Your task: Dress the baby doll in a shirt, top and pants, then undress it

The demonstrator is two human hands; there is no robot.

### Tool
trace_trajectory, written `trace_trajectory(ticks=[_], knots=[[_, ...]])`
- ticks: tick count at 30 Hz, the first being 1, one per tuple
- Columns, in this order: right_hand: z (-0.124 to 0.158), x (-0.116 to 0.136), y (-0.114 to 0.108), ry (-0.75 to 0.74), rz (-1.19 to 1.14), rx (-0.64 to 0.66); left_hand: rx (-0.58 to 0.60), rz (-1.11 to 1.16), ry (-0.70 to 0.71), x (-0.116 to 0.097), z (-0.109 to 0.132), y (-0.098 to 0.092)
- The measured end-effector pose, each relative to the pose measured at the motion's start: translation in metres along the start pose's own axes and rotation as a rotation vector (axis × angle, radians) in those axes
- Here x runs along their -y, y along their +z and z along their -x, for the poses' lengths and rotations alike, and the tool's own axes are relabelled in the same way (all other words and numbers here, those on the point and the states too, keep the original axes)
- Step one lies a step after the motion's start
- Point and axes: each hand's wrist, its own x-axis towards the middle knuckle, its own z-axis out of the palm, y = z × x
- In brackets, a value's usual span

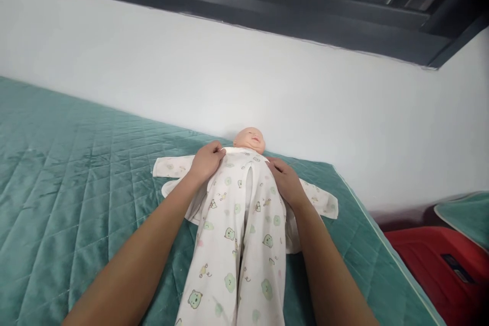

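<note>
A baby doll [250, 138] lies on its back on a green quilted mattress [76, 178], head toward the white wall. It wears a white romper [237, 234] printed with small green bears, the front flaps parted down the middle. My left hand [207, 160] rests on the doll's left-side shoulder, fingers curled round the edge of the cloth by the collar. On the other shoulder lies my right hand [284, 181], fingers bent and pressing the flap near the neck. Both sleeves lie spread out to the sides.
A white wall [305, 112] runs along the far side of the mattress. To the right, past the mattress edge, stands a red object [431, 260] with a green cushion [469, 216] above it. A dark window frame [267, 5] tops the wall.
</note>
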Motion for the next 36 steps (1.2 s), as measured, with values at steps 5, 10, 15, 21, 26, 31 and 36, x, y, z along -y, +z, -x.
trace_trajectory(ticks=[5, 10, 15, 21, 26, 31, 36], knots=[[0.001, 0.000, 0.006, 0.015, -0.027, -0.063, -0.017, -0.290, 0.010, 0.003, -0.011, 0.008], [0.002, 0.002, 0.007, 0.022, 0.005, -0.105, 0.041, -0.461, 0.125, 0.004, -0.013, 0.009], [0.004, -0.001, 0.004, 0.009, 0.096, -0.180, 0.075, -0.466, 0.193, 0.002, -0.008, 0.006], [0.003, -0.007, 0.006, -0.024, 0.108, -0.217, 0.137, -0.462, 0.293, 0.004, -0.002, 0.006], [0.002, -0.011, 0.010, -0.118, 0.104, -0.175, 0.201, -0.472, 0.434, 0.006, 0.004, 0.003], [0.004, -0.005, 0.006, -0.201, 0.100, -0.041, 0.230, -0.435, 0.501, 0.006, 0.009, -0.001], [0.006, 0.000, 0.000, -0.266, 0.064, 0.138, 0.240, -0.479, 0.493, 0.008, 0.016, -0.003]])
